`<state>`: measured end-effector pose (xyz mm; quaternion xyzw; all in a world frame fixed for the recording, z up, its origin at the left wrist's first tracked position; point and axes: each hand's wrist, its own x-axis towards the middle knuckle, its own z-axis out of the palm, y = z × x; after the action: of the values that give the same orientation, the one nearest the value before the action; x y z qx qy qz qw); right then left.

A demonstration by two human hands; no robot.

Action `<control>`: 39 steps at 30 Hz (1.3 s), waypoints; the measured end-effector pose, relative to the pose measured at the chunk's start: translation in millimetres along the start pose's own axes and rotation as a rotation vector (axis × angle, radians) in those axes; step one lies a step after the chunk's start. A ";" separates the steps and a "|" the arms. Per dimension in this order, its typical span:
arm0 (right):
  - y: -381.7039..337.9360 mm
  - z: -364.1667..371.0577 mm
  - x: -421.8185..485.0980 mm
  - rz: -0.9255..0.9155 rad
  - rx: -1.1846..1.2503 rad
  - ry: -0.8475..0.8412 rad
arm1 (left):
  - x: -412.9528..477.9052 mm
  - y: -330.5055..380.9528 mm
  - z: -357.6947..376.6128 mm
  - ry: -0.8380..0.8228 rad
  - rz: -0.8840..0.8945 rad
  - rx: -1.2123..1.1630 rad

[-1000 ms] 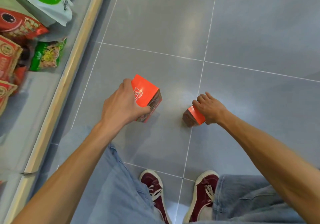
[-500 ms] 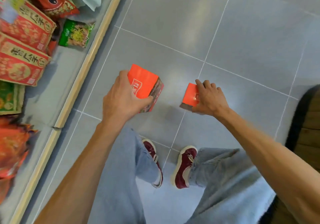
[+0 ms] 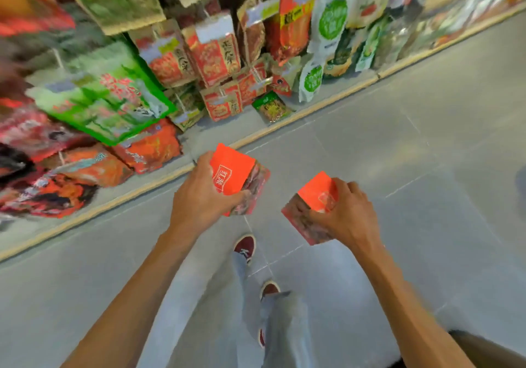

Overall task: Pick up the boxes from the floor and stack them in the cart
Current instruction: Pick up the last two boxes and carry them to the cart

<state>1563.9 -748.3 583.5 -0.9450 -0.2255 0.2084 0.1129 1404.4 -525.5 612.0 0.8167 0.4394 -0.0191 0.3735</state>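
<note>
We hold two boxes above the grey tiled floor (image 3: 398, 145), and we give every position with reference to the pale wooden shelf edge (image 3: 284, 117) that runs diagonally across the view. The left hand (image 3: 199, 199) grips an orange-red cardboard box with a white emblem (image 3: 236, 174). Its fingers (image 3: 206, 159) curl over the side of the box facing the shelf edge, and the thumb presses the opposite side. This box hangs on the aisle side of the shelf edge, near it and clear of the floor. The right hand (image 3: 344, 216) grips a second orange-red cardboard box (image 3: 313, 194). Its fingers (image 3: 347, 188) wrap over the top, and the box is tilted with a printed brown face turned down. This second box lies farther from the shelf edge than the first, and the two boxes are apart. Behind the shelf edge stand red and green snack packets (image 3: 213, 54), blurred. Two dark red shoes (image 3: 244, 246) and pale blue jeans (image 3: 284, 325) appear farther from the shelf edge than both boxes.
</note>
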 end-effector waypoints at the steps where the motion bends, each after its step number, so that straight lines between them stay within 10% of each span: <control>1: -14.5 -9.8 -9.3 -0.063 -0.022 -0.007 | -18.4 -4.7 -17.0 0.040 -0.038 -0.032; 18: -270.9 15.4 -258.6 -0.922 -0.080 -0.105 | -391.1 -190.9 -140.7 0.824 -0.584 -0.305; 39: -605.4 313.9 -787.8 -1.545 -0.125 -0.500 | -841.5 -557.3 -250.2 1.457 -1.241 -0.499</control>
<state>555.5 -555.3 761.1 -0.4529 -0.8435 0.2634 0.1180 406.2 -774.0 764.1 0.1514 0.9036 0.3888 0.0971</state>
